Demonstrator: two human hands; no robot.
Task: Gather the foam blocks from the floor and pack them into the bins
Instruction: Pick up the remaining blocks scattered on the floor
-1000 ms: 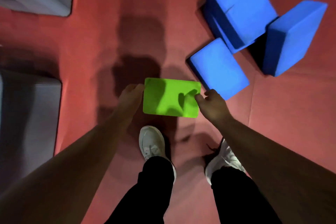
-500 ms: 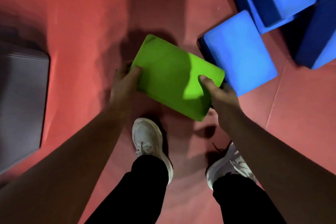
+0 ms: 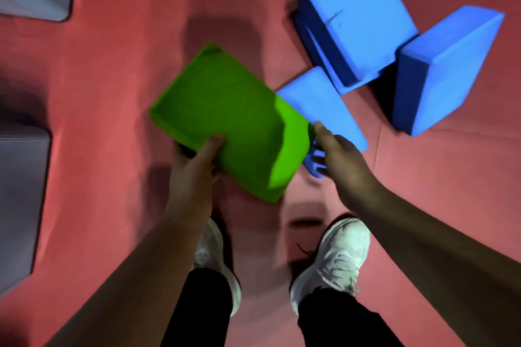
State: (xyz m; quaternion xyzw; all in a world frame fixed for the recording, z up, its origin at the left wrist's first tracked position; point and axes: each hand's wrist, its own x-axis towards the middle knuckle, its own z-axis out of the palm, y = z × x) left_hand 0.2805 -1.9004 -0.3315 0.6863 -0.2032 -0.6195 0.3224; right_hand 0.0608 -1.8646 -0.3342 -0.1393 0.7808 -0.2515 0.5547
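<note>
The left hand (image 3: 194, 166) grips the green foam block (image 3: 225, 118) by its near edge, thumb on top, and the block is tilted. The right hand (image 3: 341, 158) is at the block's right corner with blurred fingers, so I cannot tell its grip. Blue blocks (image 3: 355, 17) lie just beyond it.

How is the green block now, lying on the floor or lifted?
Lifted. The left hand grips the green block by its near edge, thumb on top; it tilts above the floor, overlapping a blue block.

The red floor (image 3: 118, 70) carries blue foam blocks (image 3: 358, 17), grey shapes (image 3: 22, 191) at left and white shoes (image 3: 338, 256).
</note>
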